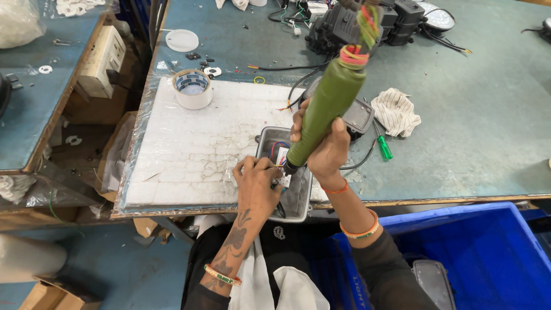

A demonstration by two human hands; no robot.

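Both hands work: right (327, 150) grips green driver (327, 106) (tip down), left (256, 179) steadies housing (298, 198).

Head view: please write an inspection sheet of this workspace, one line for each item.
Surface: teal workbench with a cracked white mat under clear film.
Job's things: open grey housing at the bench edge, wires inside; green electric screwdriver tip down into it.
Clutter: tape roll, white lid, striped rag, small green screwdriver, black lamp units.
Grippers: left hand steadies a part in the housing; right hand grips the green electric screwdriver.
Cables: black leads loose on the bench.
Surroundings: blue crate at right; second bench at left.
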